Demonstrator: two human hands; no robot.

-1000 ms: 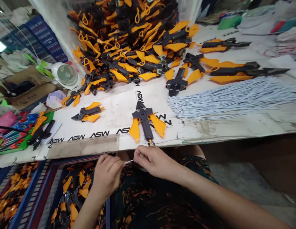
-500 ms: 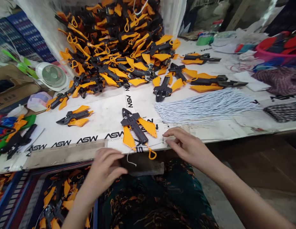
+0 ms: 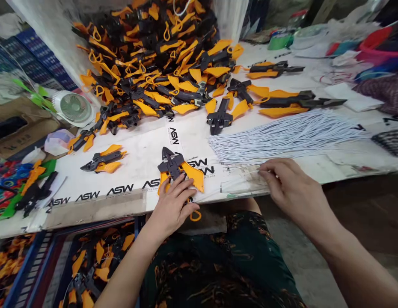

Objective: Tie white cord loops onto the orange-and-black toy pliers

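A black plastic toy with orange wings lies at the table's front edge, its pointed end away from me. My left hand covers its lower body, fingers curled over it and thumb near the orange pull loop, which hangs past the edge. My right hand is to the right above the table edge, with thumb and forefinger pinched on the end of a thin white string. Its other end is hard to make out. Just beyond that hand lies a bundle of white strings.
A large heap of similar toys fills the back of the table. One toy lies alone on the left. Beyond it stands a small fan. A crate of toys sits below the table, and a pink basket is back right.
My left hand has moved up and right onto the toy, which shifted slightly left. The right hand has moved right and now pinches string farther from the toy. The view has shifted a little.
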